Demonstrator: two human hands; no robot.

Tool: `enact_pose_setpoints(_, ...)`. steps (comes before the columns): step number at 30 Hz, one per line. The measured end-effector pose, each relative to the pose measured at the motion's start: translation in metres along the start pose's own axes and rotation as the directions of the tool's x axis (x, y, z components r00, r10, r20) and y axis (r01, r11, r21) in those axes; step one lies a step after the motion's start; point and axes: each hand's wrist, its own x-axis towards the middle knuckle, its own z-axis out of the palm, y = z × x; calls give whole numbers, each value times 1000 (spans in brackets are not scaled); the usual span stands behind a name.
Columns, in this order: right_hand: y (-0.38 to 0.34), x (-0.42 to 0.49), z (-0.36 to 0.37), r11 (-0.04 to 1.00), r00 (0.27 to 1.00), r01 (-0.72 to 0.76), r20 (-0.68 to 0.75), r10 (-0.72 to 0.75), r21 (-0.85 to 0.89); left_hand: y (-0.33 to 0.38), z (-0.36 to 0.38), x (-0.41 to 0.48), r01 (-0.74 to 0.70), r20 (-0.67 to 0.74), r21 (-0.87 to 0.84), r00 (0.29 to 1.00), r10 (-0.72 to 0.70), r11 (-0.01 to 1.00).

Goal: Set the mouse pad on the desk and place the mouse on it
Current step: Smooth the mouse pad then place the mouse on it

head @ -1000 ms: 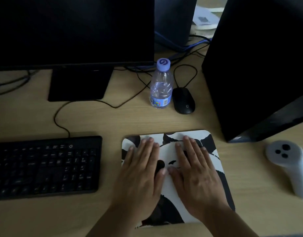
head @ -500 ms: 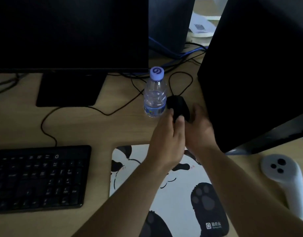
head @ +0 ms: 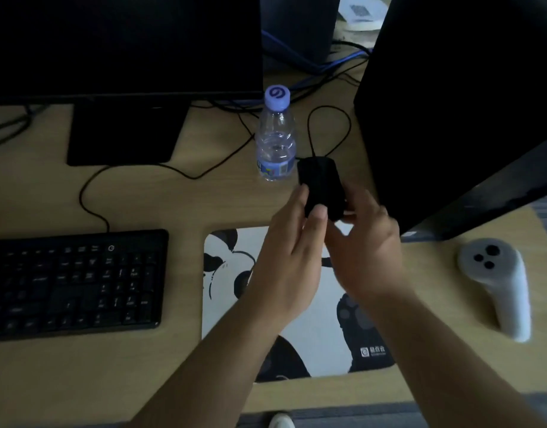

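Mouse pad (head: 312, 329) lies flat on the desk (head: 173, 381). Above the pad's far edge, left hand (head: 284, 267) and right hand (head: 364, 254) both grip the mouse (head: 320, 188). Best lowered level onto the pad's middle, cord (head: 327, 128) trailing beyond it, clear of the bottle (head: 276, 140).

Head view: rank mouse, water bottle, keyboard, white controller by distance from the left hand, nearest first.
From the left hand:
1. Mouse, held at its fingertips.
2. Water bottle, just behind, upright.
3. Keyboard, on the left.
4. White controller, far right.
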Motion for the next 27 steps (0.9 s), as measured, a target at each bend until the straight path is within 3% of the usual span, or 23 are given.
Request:
enact_pose_setpoints(4,-3,-57,-5,998,1000,1,22,-2,58,-12,-1,-62,-59,-42,40,997,61,997)
enact_pose_setpoints(6,2,-83,-3,999,999,-10,53,8,39,-17,-1,-91,-34,15,-29,999,35,999)
enact_pose_setpoints(9,15,-114,4,999,995,-36,97,36,-2,-32,-4,-119,-2,79,27,997,0,1000)
enact_pose_setpoints(10,19,-123,7,999,994,-46,98,48,-19,-46,-5,-127,-22,30,64,999,21,998)
enact_pose_setpoints(11,22,-129,10,998,994,-59,94,61,-29,-47,-5,-129,38,61,-18,997,-37,999)
enact_pose_setpoints(12,24,-134,12,997,994,-62,87,65,-37,-44,-5,-128,40,25,-36,999,-39,999)
enact_pose_setpoints(13,24,-136,14,997,995,-54,77,57,-46,-53,-3,-127,24,-73,75,997,-18,997)
enact_pose_setpoints(19,19,-135,17,998,999,33,38,-31,-50,-70,8,-132,-16,-180,63,983,27,998)
enact_pose_setpoints(27,7,-134,13,995,999,3,32,0,-102,-55,-11,-126,129,-66,2,990,-128,992)
